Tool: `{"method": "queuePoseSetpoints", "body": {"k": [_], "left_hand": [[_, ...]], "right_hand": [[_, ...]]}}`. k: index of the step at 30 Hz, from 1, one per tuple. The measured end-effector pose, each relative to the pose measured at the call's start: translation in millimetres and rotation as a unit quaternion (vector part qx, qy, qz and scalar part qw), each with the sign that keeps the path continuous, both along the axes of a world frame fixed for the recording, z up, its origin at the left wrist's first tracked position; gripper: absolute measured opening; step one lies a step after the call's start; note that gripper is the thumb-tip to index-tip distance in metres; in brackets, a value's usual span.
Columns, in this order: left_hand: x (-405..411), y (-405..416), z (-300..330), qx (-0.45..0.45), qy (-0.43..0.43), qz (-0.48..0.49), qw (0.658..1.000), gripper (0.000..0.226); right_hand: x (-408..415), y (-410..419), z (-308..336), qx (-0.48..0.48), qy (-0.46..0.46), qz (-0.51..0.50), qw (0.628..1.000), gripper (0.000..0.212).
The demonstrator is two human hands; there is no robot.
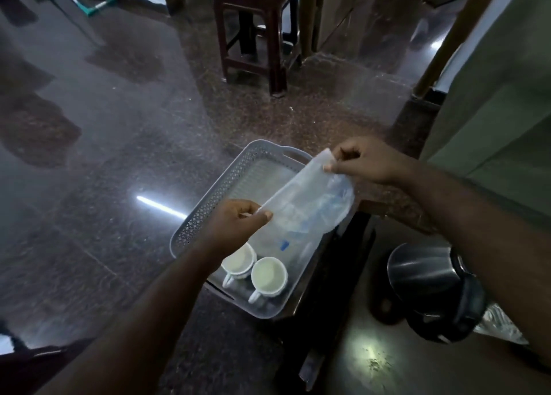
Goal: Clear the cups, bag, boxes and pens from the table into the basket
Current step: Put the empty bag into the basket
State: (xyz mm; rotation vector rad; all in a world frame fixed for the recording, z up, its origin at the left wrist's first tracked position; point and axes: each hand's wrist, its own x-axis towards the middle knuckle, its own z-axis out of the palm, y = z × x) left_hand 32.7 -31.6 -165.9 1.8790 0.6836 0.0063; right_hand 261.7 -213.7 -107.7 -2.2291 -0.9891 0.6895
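A clear plastic bag (307,204) with blue print hangs over the grey perforated basket (208,204). My left hand (235,224) pinches the bag's near edge and my right hand (366,162) pinches its far top corner, so the bag is stretched between them. Two white cups (253,269) stand side by side in the basket's near end, partly under the bag. The basket rests on a dark stand at the table's left edge.
A steel jug with a black lid (432,287) lies on the table at the right, with crumpled plastic (501,323) behind it. A brown plastic stool (256,31) stands on the dark polished floor beyond. A green wall and door frame rise at right.
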Motion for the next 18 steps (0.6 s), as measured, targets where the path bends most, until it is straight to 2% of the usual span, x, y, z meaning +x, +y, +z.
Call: {"method": "queuePoseSetpoints", "body": {"k": [3, 4, 5, 7, 9, 11, 15, 18], "left_hand": [[9, 4, -12, 0.034, 0.063, -0.013, 0.997, 0.026], [14, 1, -15, 0.05, 0.097, -0.024, 0.994, 0.021], [18, -2, -18, 0.083, 0.139, -0.038, 0.986, 0.025], [23, -12, -25, 0.21, 0.176, -0.079, 0.958, 0.054], [26, -27, -31, 0.32, 0.131, -0.122, 0.93, 0.065], [32, -40, -36, 0.328, 0.1, -0.168, 0.924, 0.059], [45, -53, -47, 0.301, 0.167, -0.264, 0.901, 0.047], [52, -58, -51, 0.298, 0.218, -0.309, 0.876, 0.047]], "right_hand": [[7, 36, -34, -0.024, -0.025, -0.022, 0.999, 0.01], [6, 45, -46, -0.041, -0.045, -0.021, 0.998, 0.016], [3, 54, -58, -0.053, -0.055, -0.018, 0.997, 0.024], [-2, 67, -76, -0.075, -0.071, 0.002, 0.995, 0.036], [-7, 72, -90, -0.118, -0.103, 0.03, 0.987, 0.043], [-14, 72, -98, -0.16, -0.145, 0.05, 0.975, 0.048], [-28, 65, -99, -0.187, -0.209, 0.068, 0.958, 0.034], [-39, 59, -95, -0.323, -0.208, 0.164, 0.908, 0.034]]}}
